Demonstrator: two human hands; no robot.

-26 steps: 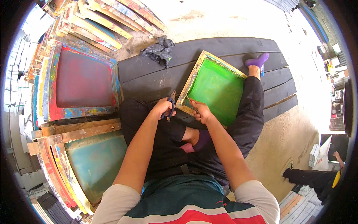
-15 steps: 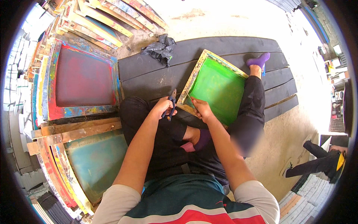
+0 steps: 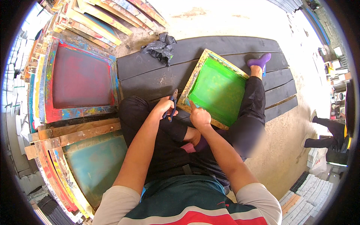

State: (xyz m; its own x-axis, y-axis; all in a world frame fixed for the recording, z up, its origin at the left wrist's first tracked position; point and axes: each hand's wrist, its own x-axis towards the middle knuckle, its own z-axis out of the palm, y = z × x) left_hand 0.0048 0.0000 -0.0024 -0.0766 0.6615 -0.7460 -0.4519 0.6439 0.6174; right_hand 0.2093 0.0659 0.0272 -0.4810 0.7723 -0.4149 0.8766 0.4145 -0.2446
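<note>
The one view looks steeply down from the wearer's head through a wide fisheye, close above the shirt (image 3: 168,197) and farther from the black surface (image 3: 146,73), whose far edge bows across the view's upper half

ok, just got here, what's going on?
A seated person grips dark blue-handled pliers in the left hand. The right hand points its index finger at the left corner of a green rectangular screen in a paint-stained wooden frame; I can't tell if that hand holds anything. The screen sits over a black slatted platform, with a crumpled black plastic bag on its far side. A paint-smeared frame with a dark red panel stands to the left.
</note>
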